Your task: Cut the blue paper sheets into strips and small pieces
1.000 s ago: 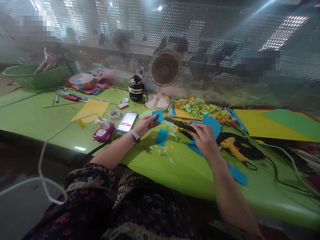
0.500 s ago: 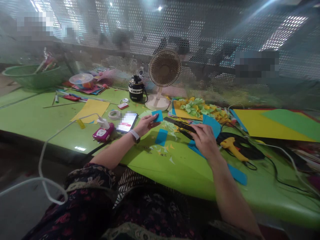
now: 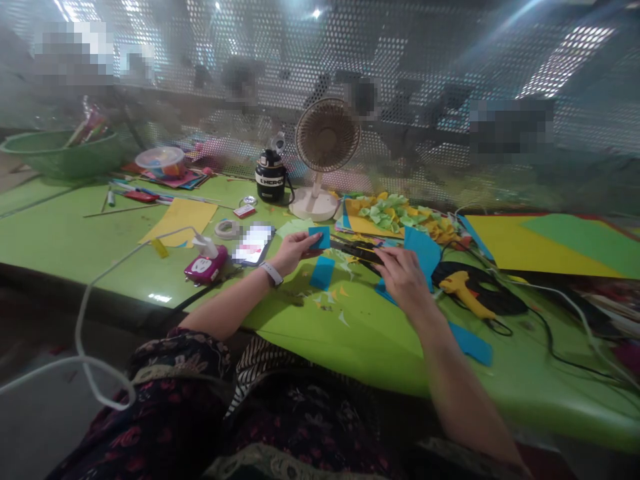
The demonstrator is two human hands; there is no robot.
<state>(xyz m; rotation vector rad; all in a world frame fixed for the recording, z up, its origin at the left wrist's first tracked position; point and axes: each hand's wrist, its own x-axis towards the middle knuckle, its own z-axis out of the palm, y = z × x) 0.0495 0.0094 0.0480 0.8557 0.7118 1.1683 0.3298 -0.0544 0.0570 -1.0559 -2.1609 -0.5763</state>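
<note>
My left hand (image 3: 296, 250) pinches a small blue piece of paper (image 3: 321, 238) above the green table. In my right hand (image 3: 401, 270) is a pair of black scissors (image 3: 361, 251), its blades pointing left at the paper's right edge. Whether the blades touch the paper I cannot tell. Below the hands lie another blue paper rectangle (image 3: 323, 273) and small green, yellow and white scraps (image 3: 327, 297). A larger blue sheet (image 3: 423, 252) is partly behind my right hand, and a blue strip (image 3: 471, 344) lies by my right forearm.
A yellow glue gun (image 3: 467, 295) with a black cord lies at right, near yellow and green sheets (image 3: 540, 247). A fan (image 3: 327, 137), black bottle (image 3: 271, 177) and crumpled paper pieces (image 3: 395, 213) stand behind. At left are a phone (image 3: 254, 243), tape roll (image 3: 227, 229) and purple socket block (image 3: 205, 265).
My left hand has moved slightly right with the blue paper. The scissors have come closer to it, and their blades now meet its right edge in view.
</note>
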